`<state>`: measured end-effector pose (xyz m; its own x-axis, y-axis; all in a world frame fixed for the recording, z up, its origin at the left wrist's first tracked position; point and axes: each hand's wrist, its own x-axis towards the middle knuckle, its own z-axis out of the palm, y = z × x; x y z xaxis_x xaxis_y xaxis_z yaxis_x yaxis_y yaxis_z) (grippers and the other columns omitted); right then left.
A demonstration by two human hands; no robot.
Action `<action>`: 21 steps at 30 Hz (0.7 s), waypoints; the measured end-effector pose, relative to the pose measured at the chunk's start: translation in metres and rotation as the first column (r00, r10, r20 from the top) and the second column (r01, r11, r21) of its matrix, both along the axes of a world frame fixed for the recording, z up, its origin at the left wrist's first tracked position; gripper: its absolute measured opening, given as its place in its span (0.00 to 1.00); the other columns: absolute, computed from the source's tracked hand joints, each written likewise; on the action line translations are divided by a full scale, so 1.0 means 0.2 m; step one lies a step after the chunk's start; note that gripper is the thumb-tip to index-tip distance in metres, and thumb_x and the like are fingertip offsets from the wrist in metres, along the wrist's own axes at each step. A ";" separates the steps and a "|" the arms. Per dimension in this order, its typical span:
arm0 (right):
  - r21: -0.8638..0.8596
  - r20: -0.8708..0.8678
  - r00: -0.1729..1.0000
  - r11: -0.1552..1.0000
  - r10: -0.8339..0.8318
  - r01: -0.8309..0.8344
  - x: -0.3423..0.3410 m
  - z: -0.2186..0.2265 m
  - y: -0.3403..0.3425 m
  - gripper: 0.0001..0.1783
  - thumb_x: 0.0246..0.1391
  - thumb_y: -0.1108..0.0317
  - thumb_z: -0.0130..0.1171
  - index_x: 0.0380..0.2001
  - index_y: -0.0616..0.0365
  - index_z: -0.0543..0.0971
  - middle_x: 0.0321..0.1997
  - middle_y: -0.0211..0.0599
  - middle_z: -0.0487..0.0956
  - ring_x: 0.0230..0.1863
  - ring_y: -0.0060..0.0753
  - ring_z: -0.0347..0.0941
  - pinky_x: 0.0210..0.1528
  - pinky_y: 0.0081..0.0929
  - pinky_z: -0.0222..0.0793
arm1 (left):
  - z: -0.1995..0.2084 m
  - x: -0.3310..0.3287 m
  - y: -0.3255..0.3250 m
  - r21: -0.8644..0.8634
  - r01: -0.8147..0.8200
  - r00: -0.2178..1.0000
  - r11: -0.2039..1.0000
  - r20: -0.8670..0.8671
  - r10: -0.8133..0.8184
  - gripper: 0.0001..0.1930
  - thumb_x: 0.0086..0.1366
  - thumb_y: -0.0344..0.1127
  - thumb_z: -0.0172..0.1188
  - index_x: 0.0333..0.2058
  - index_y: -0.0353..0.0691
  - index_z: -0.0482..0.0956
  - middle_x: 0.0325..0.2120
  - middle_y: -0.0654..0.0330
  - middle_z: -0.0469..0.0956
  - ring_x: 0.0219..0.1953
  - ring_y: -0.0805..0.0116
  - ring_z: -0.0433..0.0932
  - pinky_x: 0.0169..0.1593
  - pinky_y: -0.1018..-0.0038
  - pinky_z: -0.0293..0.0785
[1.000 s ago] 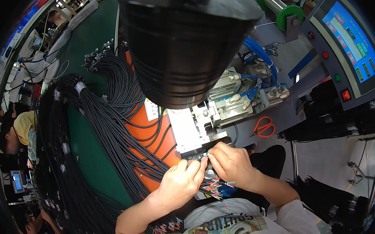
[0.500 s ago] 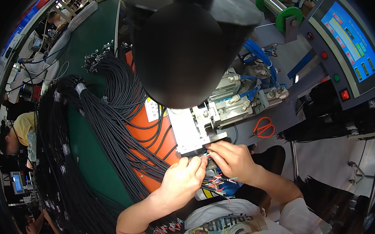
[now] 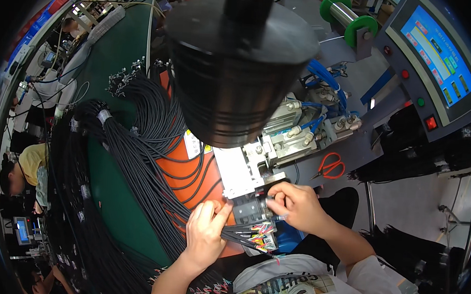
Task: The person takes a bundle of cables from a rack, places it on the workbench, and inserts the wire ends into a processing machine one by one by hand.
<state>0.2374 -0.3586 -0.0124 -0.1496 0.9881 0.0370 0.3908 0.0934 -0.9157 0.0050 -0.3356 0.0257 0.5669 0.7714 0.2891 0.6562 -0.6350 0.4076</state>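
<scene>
My left hand point(image 3: 203, 232) is closed at the left side of a dark metal fixture point(image 3: 249, 209), thumb and forefinger together by its edge. What lies in its fingers, if anything, is too small to make out. On the fixture's other side, my right hand point(image 3: 298, 207) has its fingers curled and thumb drawn in; its fingertips are blurred and their contents hidden. Below the fixture, several black cables end in thin coloured wires point(image 3: 262, 235), fanned toward the right. A bright white machine plate point(image 3: 234, 171) stands just beyond both hands.
A thick bundle of black cables point(image 3: 137, 151) crosses the orange board point(image 3: 203, 185) and green table point(image 3: 113, 193). Overhead hangs a black cylinder point(image 3: 234, 81). Orange-handled scissors point(image 3: 331, 165) lie right of the machine. A control screen point(image 3: 438, 54) and wire spool point(image 3: 347, 15) stand far right.
My hands have moved apart from a shared spot at the fixture, the left one leftward, the right slightly right and down. The fixture between them is now exposed. The view has shifted slightly.
</scene>
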 end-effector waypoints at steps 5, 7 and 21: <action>0.186 -0.289 0.911 0.951 0.294 -0.248 -0.01 0.03 -0.03 0.16 0.48 0.81 0.62 0.43 0.62 0.79 0.35 0.33 0.79 0.24 0.13 0.71 0.24 0.12 0.66 | -0.01 0.03 0.02 0.035 -0.014 1.000 0.999 0.013 0.013 0.15 0.51 0.23 0.64 0.40 0.31 0.75 0.24 0.53 0.72 0.27 0.55 0.74 0.31 0.65 0.70; -0.010 -0.431 0.896 0.993 0.105 -0.122 -0.04 0.07 -0.03 0.10 0.52 0.82 0.58 0.39 0.64 0.79 0.35 0.37 0.79 0.25 0.17 0.74 0.26 0.14 0.69 | 0.03 0.03 0.02 -0.109 0.245 0.960 0.963 0.165 -0.226 0.14 0.52 0.23 0.64 0.39 0.33 0.76 0.24 0.53 0.75 0.27 0.55 0.76 0.32 0.66 0.71; -0.160 -0.819 0.574 0.959 0.003 -0.233 -0.09 0.04 -0.05 0.16 0.62 0.74 0.51 0.53 0.66 0.71 0.38 0.40 0.80 0.28 0.17 0.75 0.31 0.13 0.69 | 0.02 0.05 0.04 -0.312 0.202 0.904 0.928 0.425 -0.054 0.16 0.42 0.30 0.71 0.32 0.37 0.79 0.22 0.56 0.78 0.24 0.60 0.78 0.29 0.72 0.71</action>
<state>0.2201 -0.3692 -0.0046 -0.2868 0.9579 -0.0147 -0.5168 -0.1676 -0.8396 0.0145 -0.3270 0.0302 0.5588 0.7919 0.2460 0.3106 -0.4750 0.8233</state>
